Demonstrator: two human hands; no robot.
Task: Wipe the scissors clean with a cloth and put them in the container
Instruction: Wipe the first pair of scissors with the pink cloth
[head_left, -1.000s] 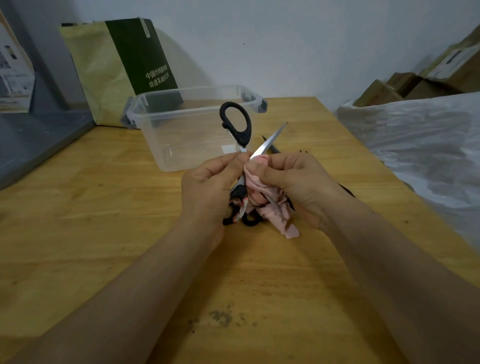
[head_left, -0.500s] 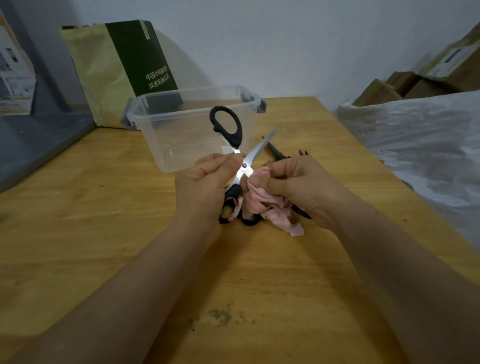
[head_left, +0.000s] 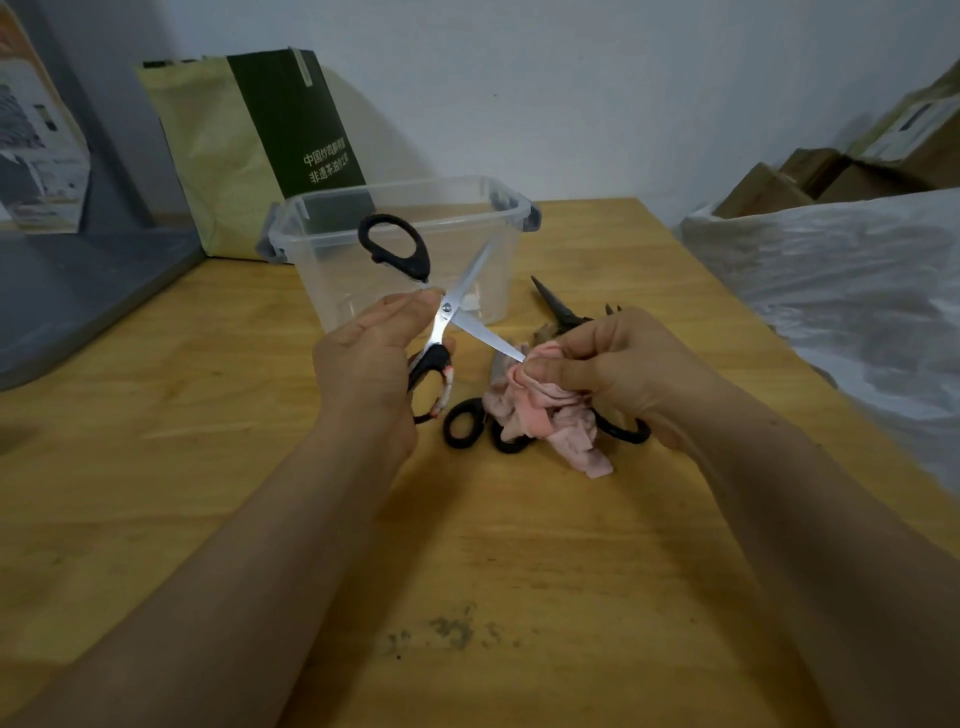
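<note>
- Scissor blade tip (head_left: 519, 356): buried in the pink cloth (head_left: 540, 415) pinched by the right hand (head_left: 623, 369).
- Lower scissor handle (head_left: 431, 374): partly behind the left hand (head_left: 363, 364).
- Spare scissors on the bench (head_left: 208, 415): black loops (head_left: 462, 430) show; blades under the cloth.
- Dark pointed tool (head_left: 558, 304), far right: mostly behind the right hand.
- Boxes (head_left: 831, 171), far right: cut by the frame edge.

three pairs of scissors (head_left: 445, 312) (head_left: 470, 426) (head_left: 563, 312), one cloth (head_left: 540, 415), one clear container (head_left: 400, 244).
</note>
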